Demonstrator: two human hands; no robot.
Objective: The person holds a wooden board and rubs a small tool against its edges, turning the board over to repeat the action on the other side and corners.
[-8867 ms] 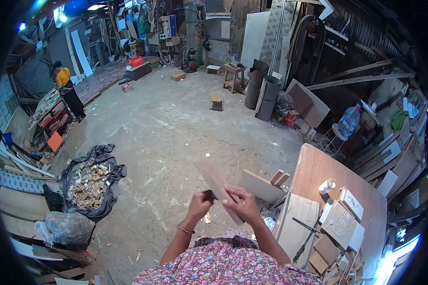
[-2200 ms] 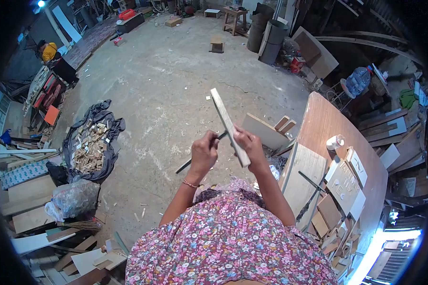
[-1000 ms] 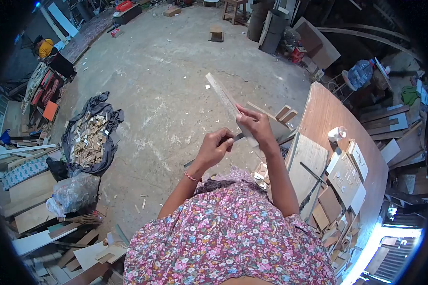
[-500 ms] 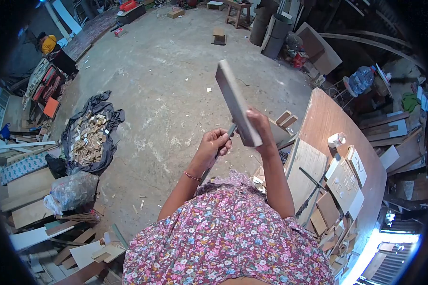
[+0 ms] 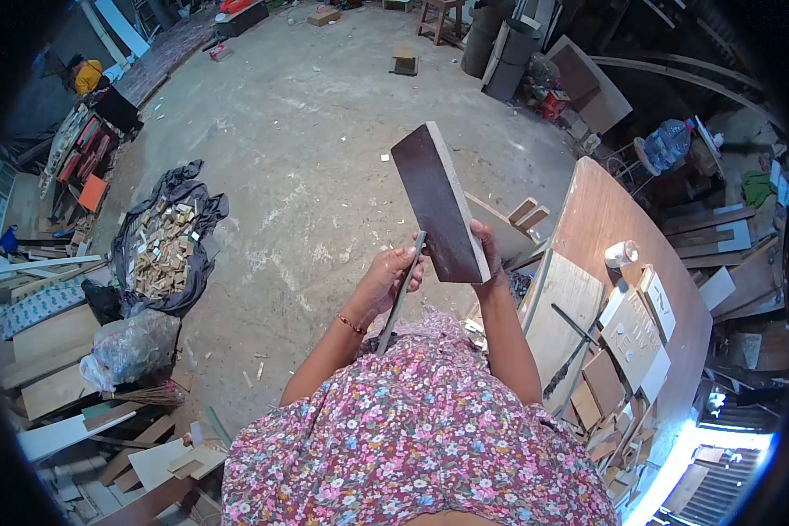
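Note:
Near the middle of the head view, a dark-faced rectangular board [image 5: 438,206] with pale edges is held up at a tilt. My right hand [image 5: 486,250] grips its lower right edge, with the fingers partly hidden by the board. My left hand [image 5: 393,279] is closed around a thin grey strip [image 5: 401,298], whose upper end lies close to the board's lower left side. The strip's lower end reaches my floral clothing [image 5: 421,430]. Whether the strip touches the board I cannot tell.
To the right stands a wooden table [image 5: 600,206] bearing a white cup [image 5: 621,254], lettered boards and wood scraps. A dark sheet [image 5: 203,272] on the floor holds many wood pieces. Boards and a plastic bag [image 5: 136,346] lie at left. A person in yellow [image 5: 88,77] is far left.
The board has turned so that its dark face shows more broadly, and its upper end sits slightly lower. My left hand has moved slightly down and left with the strip, which now shows more.

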